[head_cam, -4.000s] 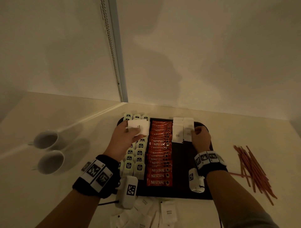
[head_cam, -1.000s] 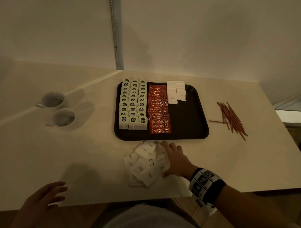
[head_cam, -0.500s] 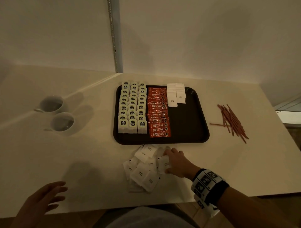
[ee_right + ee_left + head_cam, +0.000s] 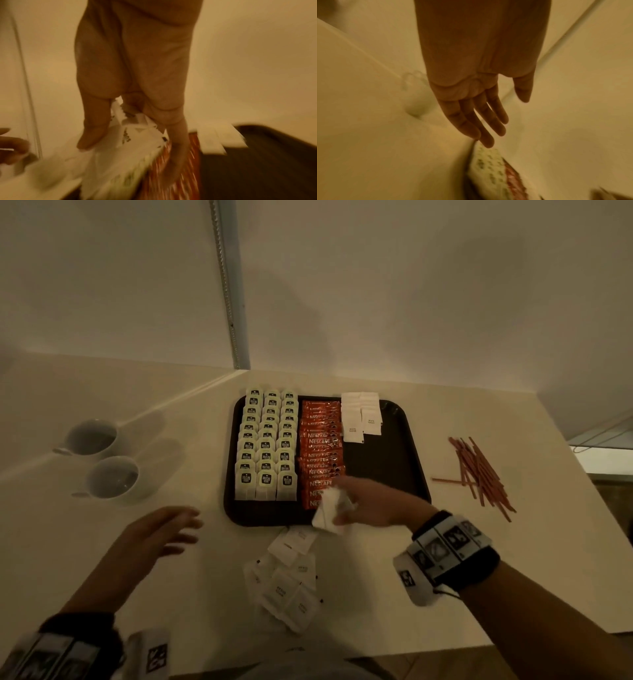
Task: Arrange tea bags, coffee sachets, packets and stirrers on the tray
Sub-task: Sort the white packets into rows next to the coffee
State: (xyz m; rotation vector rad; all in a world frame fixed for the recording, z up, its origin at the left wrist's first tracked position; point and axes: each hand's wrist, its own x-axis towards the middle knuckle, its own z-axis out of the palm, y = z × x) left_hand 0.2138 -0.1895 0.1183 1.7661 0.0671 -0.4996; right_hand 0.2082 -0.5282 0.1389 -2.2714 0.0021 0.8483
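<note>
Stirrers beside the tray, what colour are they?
The stirrers are reddish-brown, seen best in the head view.

A dark rounded tray (image 4: 407,419) lies flat on the white table (image 4: 376,594). Its left part carries three neat columns of white tea bags (image 4: 265,446), overlapping like shingles. Beside them runs one column of red Nescafé coffee sachets (image 4: 320,440). At the tray's far edge sit two short rows of white sugar packets (image 4: 361,419). A bunch of white packets (image 4: 327,510) is pinched over the tray's near edge. More loose packets (image 4: 287,580) lie jumbled in front of the tray. Reddish stirrers (image 4: 481,470) lie heaped right of the tray.
</note>
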